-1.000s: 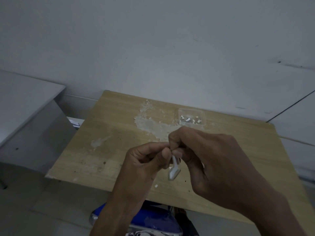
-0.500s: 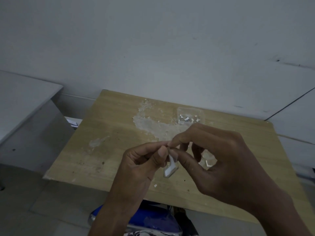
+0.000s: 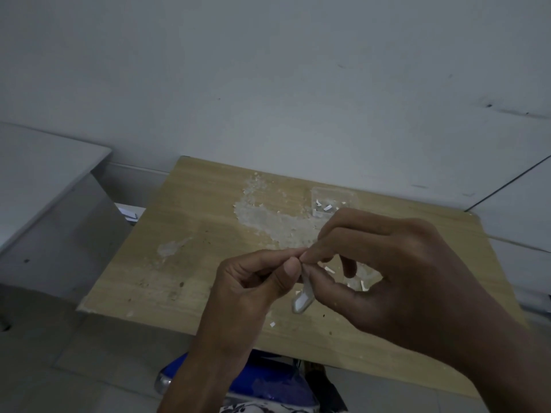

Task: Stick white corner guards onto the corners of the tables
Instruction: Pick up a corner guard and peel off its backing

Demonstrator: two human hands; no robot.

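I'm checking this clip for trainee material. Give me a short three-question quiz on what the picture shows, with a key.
1. True or false: the white corner guard is already stuck on a corner of the wooden table.
2. Which hand touches the guard? A) left hand only B) right hand only C) both
3. Fill in: the clear plastic box of white pieces sits near the table's ___ edge, by the wall.

Key: 1 false, it is held above the tabletop; 2 C, both pinch its top end; 3 far.
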